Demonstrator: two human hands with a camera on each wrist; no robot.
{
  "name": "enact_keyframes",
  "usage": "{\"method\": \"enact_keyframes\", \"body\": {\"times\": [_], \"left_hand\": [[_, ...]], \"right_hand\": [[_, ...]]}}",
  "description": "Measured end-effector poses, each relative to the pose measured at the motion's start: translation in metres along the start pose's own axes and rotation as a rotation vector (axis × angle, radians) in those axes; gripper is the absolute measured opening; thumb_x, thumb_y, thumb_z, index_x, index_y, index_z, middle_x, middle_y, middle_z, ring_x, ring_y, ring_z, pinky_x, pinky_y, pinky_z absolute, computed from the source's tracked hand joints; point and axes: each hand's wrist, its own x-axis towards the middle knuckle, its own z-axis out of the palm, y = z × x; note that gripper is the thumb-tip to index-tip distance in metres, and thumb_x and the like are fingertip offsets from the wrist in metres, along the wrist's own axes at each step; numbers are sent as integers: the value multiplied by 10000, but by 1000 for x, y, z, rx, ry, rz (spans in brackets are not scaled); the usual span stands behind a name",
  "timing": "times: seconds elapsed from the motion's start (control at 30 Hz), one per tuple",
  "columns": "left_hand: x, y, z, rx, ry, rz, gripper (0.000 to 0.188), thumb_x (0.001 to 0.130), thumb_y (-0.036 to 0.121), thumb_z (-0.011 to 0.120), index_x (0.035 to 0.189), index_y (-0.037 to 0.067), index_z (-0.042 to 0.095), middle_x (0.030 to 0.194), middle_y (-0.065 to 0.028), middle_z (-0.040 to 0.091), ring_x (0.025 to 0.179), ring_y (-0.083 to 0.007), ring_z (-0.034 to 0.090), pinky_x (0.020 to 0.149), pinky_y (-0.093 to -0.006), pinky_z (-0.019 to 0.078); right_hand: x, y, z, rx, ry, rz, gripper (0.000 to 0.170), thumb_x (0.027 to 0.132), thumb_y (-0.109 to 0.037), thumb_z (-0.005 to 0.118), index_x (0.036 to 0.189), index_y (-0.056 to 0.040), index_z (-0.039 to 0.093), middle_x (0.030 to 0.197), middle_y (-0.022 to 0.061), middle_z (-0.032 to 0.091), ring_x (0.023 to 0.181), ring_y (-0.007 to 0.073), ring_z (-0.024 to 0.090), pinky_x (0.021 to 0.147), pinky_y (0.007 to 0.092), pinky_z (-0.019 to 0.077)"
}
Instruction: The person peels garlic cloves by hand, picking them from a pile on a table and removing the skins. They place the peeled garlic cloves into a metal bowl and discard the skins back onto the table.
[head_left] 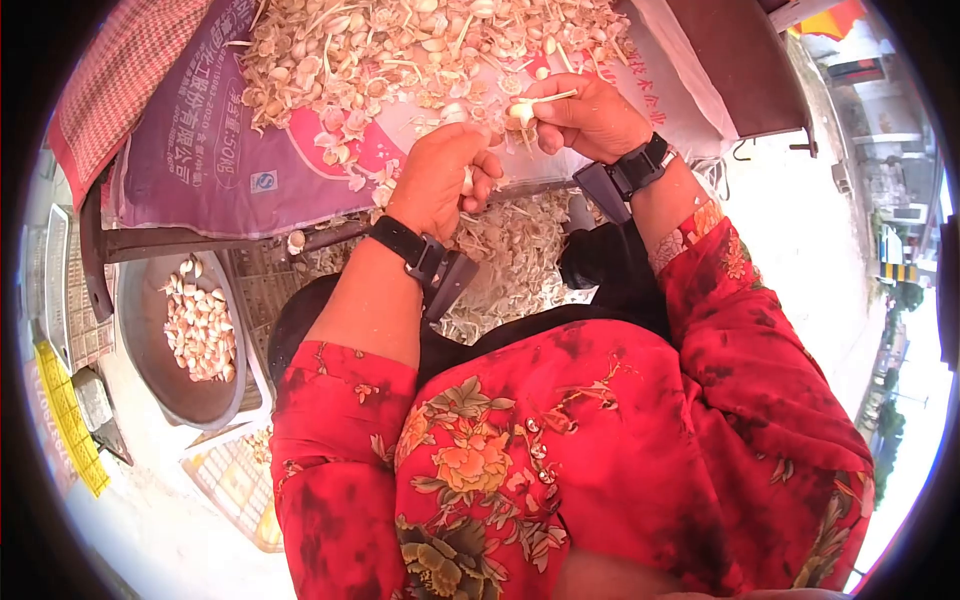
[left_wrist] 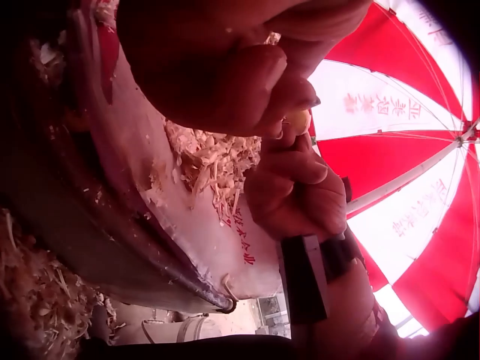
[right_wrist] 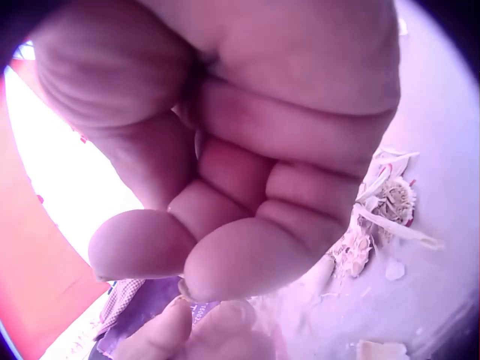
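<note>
My right hand pinches a piece of garlic with a pale stalk between thumb and fingers, over the near edge of the sack-covered table. Close to its left, my left hand has its fingers curled round a pale garlic clove, partly hidden by the fingers. In the left wrist view, the left hand fills the top, with the right hand just beyond it. Curled fingers of the right hand fill the right wrist view and hide its garlic; left fingertips show below.
Garlic skins and stalks lie heaped on a purple printed sack over the table. To the left, a grey basin holds peeled-looking cloves. More skins cover the ground under the table. A red-and-white umbrella stands overhead.
</note>
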Motion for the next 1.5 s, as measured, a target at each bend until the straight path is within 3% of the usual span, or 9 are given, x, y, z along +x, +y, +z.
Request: {"method": "enact_keyframes", "body": {"times": [0.2, 0.4, 0.6, 0.77, 1.07, 1.27, 1.37, 1.43, 1.5], "left_hand": [[0, -3, -7, -50, -144, -25, 244, 949, 235, 522, 974, -5, 552, 695, -68, 584, 456, -86, 479, 350, -190, 316], [-3, 1, -9, -79, -208, -36, 214, 941, 184, 522, 996, -17, 570, 699, -69, 596, 454, -87, 481, 350, -187, 317], [-7, -8, -4, 24, -202, 11, 198, 927, 166, 543, 964, -24, 584, 667, -63, 595, 429, -87, 476, 339, -188, 305], [-18, -16, 13, 144, -190, -42, 247, 937, 224, 541, 866, -8, 589, 617, -59, 583, 380, -80, 439, 326, -186, 277], [-25, -12, 3, 182, -6, -50, 181, 896, 186, 542, 886, 8, 572, 649, -44, 552, 430, -72, 439, 344, -192, 275], [-22, -12, 2, 157, 21, -58, 153, 883, 165, 535, 893, 19, 580, 648, -39, 564, 425, -73, 444, 339, -196, 279], [-21, -10, 1, 139, 33, -72, 154, 882, 167, 537, 891, 21, 583, 649, -36, 568, 429, -72, 449, 342, -195, 284], [-20, -8, 1, 131, 37, -78, 153, 881, 168, 541, 893, 21, 586, 653, -36, 572, 433, -72, 454, 345, -194, 287], [-18, -6, -1, 119, 34, -76, 156, 879, 170, 546, 896, 21, 588, 657, -35, 575, 438, -71, 459, 348, -193, 290]], "right_hand": [[-14, 13, 23, -187, 28, -18, 204, 886, -87, 622, 1065, 13, 625, 853, 78, 655, 649, 140, 612, 590, 262, 502], [-33, 4, 44, 180, 172, 176, 298, 922, -127, 576, 1181, 18, 559, 906, 72, 640, 719, 142, 627, 643, 268, 523], [-54, 14, 65, -454, 249, -87, 324, 909, -121, 593, 1210, -4, 557, 895, 52, 638, 756, 109, 621, 658, 235, 516], [-80, 5, 69, -610, 276, -204, 156, 857, -70, 630, 989, 9, 652, 757, 59, 631, 665, 81, 603, 580, 235, 499], [-198, -46, -62, -1811, 626, 70, 162, 798, -112, 612, 933, -39, 663, 885, 158, 643, 843, 348, 617, 767, 412, 495], [-137, -36, -32, -1360, 502, -160, 140, 847, -118, 604, 919, -10, 655, 800, 138, 637, 635, 247, 630, 644, 342, 506], [-74, -37, -9, -1153, 447, -107, 164, 855, -127, 585, 946, -4, 644, 826, 144, 635, 733, 289, 635, 693, 361, 511], [-28, -14, -41, -1436, 360, -360, 182, 865, -118, 538, 979, -29, 649, 890, 151, 650, 845, 311, 632, 745, 391, 507], [13, -4, -54, -1641, 326, -298, 207, 852, -83, 546, 1029, -63, 653, 906, 152, 645, 836, 302, 637, 739, 383, 508]]}}
